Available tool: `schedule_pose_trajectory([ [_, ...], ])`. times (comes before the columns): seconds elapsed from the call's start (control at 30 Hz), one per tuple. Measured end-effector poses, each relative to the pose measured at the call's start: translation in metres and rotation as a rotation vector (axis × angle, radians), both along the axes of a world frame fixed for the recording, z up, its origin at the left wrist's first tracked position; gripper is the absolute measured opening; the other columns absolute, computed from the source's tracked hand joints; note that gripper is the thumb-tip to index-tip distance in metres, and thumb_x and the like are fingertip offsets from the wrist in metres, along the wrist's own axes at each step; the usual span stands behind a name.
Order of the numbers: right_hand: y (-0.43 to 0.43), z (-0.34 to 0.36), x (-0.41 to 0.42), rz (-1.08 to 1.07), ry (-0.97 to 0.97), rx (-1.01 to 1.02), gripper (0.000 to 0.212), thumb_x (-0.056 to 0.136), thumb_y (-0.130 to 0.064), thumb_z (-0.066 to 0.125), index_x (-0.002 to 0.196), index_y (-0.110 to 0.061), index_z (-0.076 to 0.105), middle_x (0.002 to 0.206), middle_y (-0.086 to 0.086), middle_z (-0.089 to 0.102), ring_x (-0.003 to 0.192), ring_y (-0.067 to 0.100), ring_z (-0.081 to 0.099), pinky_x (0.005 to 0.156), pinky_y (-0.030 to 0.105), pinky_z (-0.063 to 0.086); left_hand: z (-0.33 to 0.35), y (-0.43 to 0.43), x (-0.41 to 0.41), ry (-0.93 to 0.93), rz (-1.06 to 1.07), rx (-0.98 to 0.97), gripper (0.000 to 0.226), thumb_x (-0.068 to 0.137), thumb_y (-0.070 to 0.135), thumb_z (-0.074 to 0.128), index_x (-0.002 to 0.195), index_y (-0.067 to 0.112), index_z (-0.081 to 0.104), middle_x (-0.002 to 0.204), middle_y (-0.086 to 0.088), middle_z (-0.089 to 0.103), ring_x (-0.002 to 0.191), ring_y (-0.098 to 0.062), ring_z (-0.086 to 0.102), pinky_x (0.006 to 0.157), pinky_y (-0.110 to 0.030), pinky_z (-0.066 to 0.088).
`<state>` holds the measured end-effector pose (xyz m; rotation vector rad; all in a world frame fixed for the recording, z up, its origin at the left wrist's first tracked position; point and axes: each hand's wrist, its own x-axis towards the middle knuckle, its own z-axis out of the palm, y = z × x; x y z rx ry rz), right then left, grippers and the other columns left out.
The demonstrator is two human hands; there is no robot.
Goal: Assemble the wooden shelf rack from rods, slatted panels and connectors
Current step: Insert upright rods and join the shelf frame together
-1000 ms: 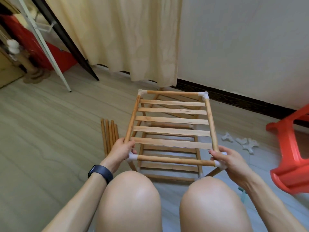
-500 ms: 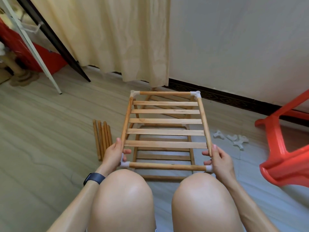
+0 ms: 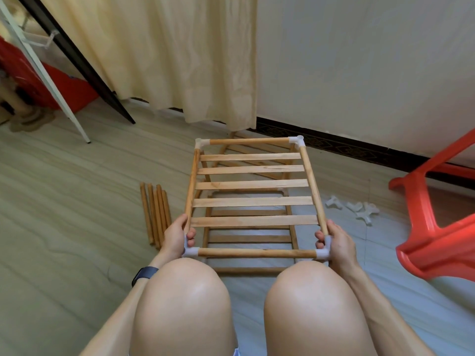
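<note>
A wooden slatted panel (image 3: 252, 185) with white corner connectors is held level above my knees. My left hand (image 3: 177, 236) grips its near left corner, fingers curled round the side rod by the connector (image 3: 191, 251). My right hand (image 3: 336, 242) grips the near right corner at the other connector (image 3: 324, 253). Below it on the floor lies a second slatted panel (image 3: 250, 238), partly hidden. Several loose rods (image 3: 155, 214) lie side by side to the left. Loose white connectors (image 3: 356, 208) lie on the floor to the right.
A red plastic stool (image 3: 437, 222) lies tipped at the right. A cream curtain (image 3: 180, 60) and a white wall with a dark skirting board stand behind the panel. A white pole and a black bar lean at the far left.
Both hands have shifted along the panel's near corners and now curl round the side rods. The panel sits squarer and closer to my knees. The view has swung slightly right.
</note>
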<state>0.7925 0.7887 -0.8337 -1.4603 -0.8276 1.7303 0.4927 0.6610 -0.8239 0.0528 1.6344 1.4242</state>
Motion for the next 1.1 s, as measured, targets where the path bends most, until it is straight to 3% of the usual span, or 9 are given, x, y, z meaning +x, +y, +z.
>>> schedule_pose_trajectory([
  [0.1, 0.002, 0.0, 0.002, 0.075, -0.078, 0.077, 0.028, 0.104, -0.04, 0.047, 0.099, -0.015, 0.058, 0.07, 0.001, 0.056, 0.052, 0.013, 0.043, 0.041, 0.02, 0.038, -0.004, 0.003, 0.001, 0.122, -0.066, -0.056, 0.031, 0.108, 0.033, 0.032, 0.109, 0.012, 0.053, 0.059, -0.001, 0.038, 0.048, -0.012, 0.033, 0.04, -0.017, 0.028],
  [0.27, 0.009, -0.002, 0.005, 0.19, -0.146, 0.157, 0.025, 0.1, -0.038, 0.056, 0.12, -0.023, 0.06, 0.098, 0.011, 0.073, 0.066, 0.015, 0.059, 0.054, 0.027, 0.043, -0.009, 0.007, 0.001, 0.205, -0.124, -0.042, 0.042, 0.106, 0.046, 0.037, 0.106, 0.01, 0.06, 0.064, 0.0, 0.044, 0.051, -0.009, 0.037, 0.04, -0.015, 0.033],
  [0.43, 0.01, -0.005, -0.004, 0.067, -0.268, 0.155, 0.028, 0.093, -0.048, 0.064, 0.101, -0.022, 0.066, 0.093, 0.0, 0.069, 0.064, 0.02, 0.06, 0.06, 0.032, 0.047, -0.011, 0.005, -0.005, 0.11, -0.11, -0.023, 0.045, 0.104, 0.052, 0.039, 0.099, 0.012, 0.06, 0.072, -0.003, 0.05, 0.057, -0.012, 0.045, 0.046, -0.019, 0.04],
  [0.6, 0.019, -0.004, -0.015, 0.033, -0.314, 0.127, 0.016, 0.088, -0.03, 0.073, 0.084, -0.016, 0.064, 0.086, 0.001, 0.07, 0.068, 0.02, 0.064, 0.065, 0.032, 0.047, -0.01, 0.002, -0.003, 0.245, -0.139, -0.096, 0.042, 0.101, 0.054, 0.046, 0.105, 0.017, 0.064, 0.105, -0.005, 0.063, 0.076, -0.019, 0.059, 0.064, -0.026, 0.048],
  [0.73, 0.021, -0.006, -0.015, 0.041, -0.341, 0.124, 0.012, 0.087, -0.022, 0.071, 0.082, -0.015, 0.063, 0.085, 0.005, 0.067, 0.079, 0.023, 0.063, 0.068, 0.037, 0.047, -0.018, 0.001, 0.001, 0.447, -0.129, -0.157, 0.02, 0.098, 0.04, 0.061, 0.103, 0.021, 0.065, 0.094, -0.005, 0.067, 0.073, -0.016, 0.062, 0.064, -0.027, 0.047],
  [0.87, 0.019, -0.005, -0.014, 0.019, -0.373, 0.129, 0.01, 0.084, -0.019, 0.07, 0.08, -0.013, 0.063, 0.081, 0.006, 0.065, 0.075, 0.021, 0.058, 0.066, 0.037, 0.05, -0.022, 0.003, 0.002, 0.428, -0.043, -0.19, 0.015, 0.094, 0.025, 0.065, 0.094, 0.011, 0.068, 0.072, -0.007, 0.064, 0.067, -0.018, 0.06, 0.058, -0.027, 0.048],
  [0.97, 0.014, -0.005, -0.015, 0.024, -0.416, 0.139, 0.01, 0.085, -0.02, 0.07, 0.081, -0.013, 0.064, 0.083, 0.007, 0.067, 0.079, 0.025, 0.062, 0.07, 0.042, 0.055, -0.021, 0.002, 0.004, 0.445, -0.047, -0.219, 0.017, 0.093, 0.025, 0.064, 0.097, 0.009, 0.068, 0.074, -0.007, 0.066, 0.067, -0.019, 0.064, 0.06, -0.029, 0.051],
  [1.03, 0.011, -0.003, -0.016, 0.062, -0.536, 0.211, 0.013, 0.087, -0.028, 0.067, 0.085, -0.015, 0.064, 0.088, 0.007, 0.068, 0.086, 0.029, 0.065, 0.074, 0.046, 0.055, -0.019, 0.003, 0.005, 0.523, -0.083, -0.247, 0.022, 0.095, 0.029, 0.063, 0.104, 0.01, 0.065, 0.087, -0.008, 0.067, 0.082, -0.026, 0.066, 0.069, -0.036, 0.053],
  [1.1, 0.009, 0.0, -0.017, 0.167, -0.848, 0.402, 0.024, 0.09, -0.038, 0.062, 0.101, -0.017, 0.062, 0.104, 0.005, 0.062, 0.099, 0.027, 0.059, 0.074, 0.04, 0.047, -0.017, 0.003, 0.004, 0.801, -0.148, -0.329, 0.037, 0.094, 0.037, 0.064, 0.118, 0.01, 0.054, 0.112, -0.011, 0.059, 0.101, -0.031, 0.059, 0.082, -0.041, 0.048],
])
